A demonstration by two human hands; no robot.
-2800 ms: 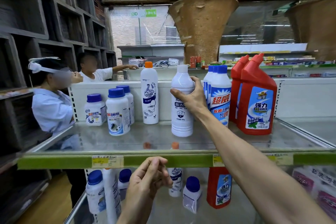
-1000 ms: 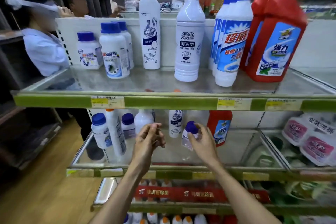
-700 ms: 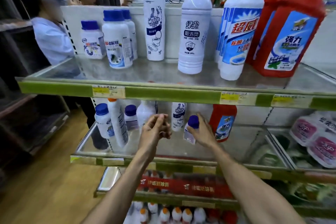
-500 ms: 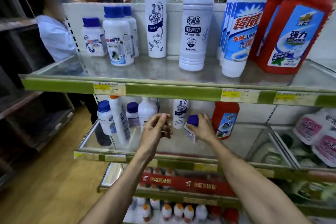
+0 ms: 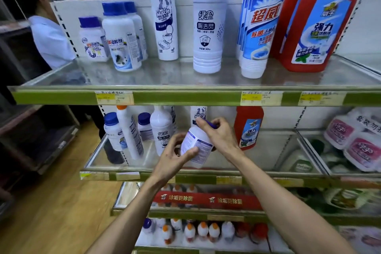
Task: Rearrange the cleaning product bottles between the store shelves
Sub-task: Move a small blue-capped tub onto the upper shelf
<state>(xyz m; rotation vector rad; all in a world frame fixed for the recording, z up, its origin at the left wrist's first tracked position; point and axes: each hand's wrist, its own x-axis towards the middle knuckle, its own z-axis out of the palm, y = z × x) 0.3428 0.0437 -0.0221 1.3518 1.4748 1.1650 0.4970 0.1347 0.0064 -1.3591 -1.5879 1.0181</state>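
While forearms reach forward | left hand [image 5: 173, 161] grips bottle [image 5: 195, 145] body | right hand [image 5: 220, 136] pinches its top

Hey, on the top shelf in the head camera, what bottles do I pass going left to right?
Short white blue-capped jar → taller white blue-capped jar → tall white Mr Muscle bottle → plain white bottle → blue-and-white bottle → big red bottle.
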